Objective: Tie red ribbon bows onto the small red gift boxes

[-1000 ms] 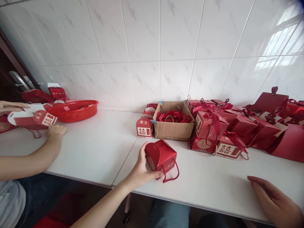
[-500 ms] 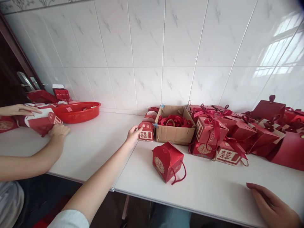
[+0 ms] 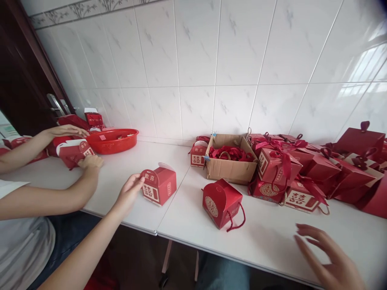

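Observation:
My left hand [image 3: 130, 193] grips a small red box [image 3: 165, 186] by its upper left edge, near the seam between the tables. Its front carries a white panel with red characters, and one top flap stands up. To the right of it sits another red box [image 3: 221, 204] with a round gold emblem and a twisted red cord handle; neither hand touches it. My right hand [image 3: 328, 251] is over the front right of the table, fingers apart, holding nothing.
A cardboard carton [image 3: 231, 171] of red ribbon stands by the wall, beside a red box [image 3: 198, 155]. Many red boxes [image 3: 323, 173] are piled at right. At left, a person's hands [image 3: 92, 162] work at a box near a red basin [image 3: 116, 141].
My left hand has drawn the small red box from beside the carton toward the front left. My right hand has moved slightly left, its fingers more spread. The view has shifted left.

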The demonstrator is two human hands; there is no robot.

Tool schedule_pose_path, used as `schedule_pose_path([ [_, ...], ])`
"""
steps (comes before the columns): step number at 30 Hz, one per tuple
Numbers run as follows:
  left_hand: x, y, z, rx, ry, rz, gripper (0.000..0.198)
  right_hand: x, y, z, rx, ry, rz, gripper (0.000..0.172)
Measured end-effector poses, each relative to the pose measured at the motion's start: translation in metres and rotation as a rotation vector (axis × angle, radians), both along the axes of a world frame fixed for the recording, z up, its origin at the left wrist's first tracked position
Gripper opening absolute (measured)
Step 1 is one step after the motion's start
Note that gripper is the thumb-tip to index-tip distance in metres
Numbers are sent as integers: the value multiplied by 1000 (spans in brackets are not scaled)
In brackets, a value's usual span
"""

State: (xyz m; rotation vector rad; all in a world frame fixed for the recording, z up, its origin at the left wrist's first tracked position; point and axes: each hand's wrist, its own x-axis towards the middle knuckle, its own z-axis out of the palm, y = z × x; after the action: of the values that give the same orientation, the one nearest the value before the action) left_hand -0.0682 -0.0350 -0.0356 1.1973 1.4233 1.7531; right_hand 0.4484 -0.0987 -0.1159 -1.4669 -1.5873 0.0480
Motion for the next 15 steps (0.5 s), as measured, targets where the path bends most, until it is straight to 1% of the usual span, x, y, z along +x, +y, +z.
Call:
schedule_pose_path([
  [1, -7, 0, -2, 10, -8, 29, 47, -24, -2, 10, -19, -34, 123, 28],
  [2, -13, 2, -4, 20, -16, 55, 49, -47, -3, 19, 20, -57, 206, 30],
  [3, -17, 5, -8, 31, -26, 77, 51, -69, -2, 27, 10, -84, 269, 40],
  [5, -23, 14, -15, 48, -42, 99, 53, -104, 5, 37, 1, -145, 329, 60],
  [7, -25, 21, -23, 47, -63, 90, 54, -130, 17, 43, -13, -216, 391, 67],
  [8, -25, 24, -26, 39, -77, 79, 54, -140, 23, 45, -13, -250, 428, 67],
  [12, -26, 27, -32, -19, -131, 43, 55, -174, 47, 49, -19, -307, 545, 54],
  [15, -28, 26, -34, -58, -140, 20, 56, -207, 60, 50, 29, -342, 590, 53],
])
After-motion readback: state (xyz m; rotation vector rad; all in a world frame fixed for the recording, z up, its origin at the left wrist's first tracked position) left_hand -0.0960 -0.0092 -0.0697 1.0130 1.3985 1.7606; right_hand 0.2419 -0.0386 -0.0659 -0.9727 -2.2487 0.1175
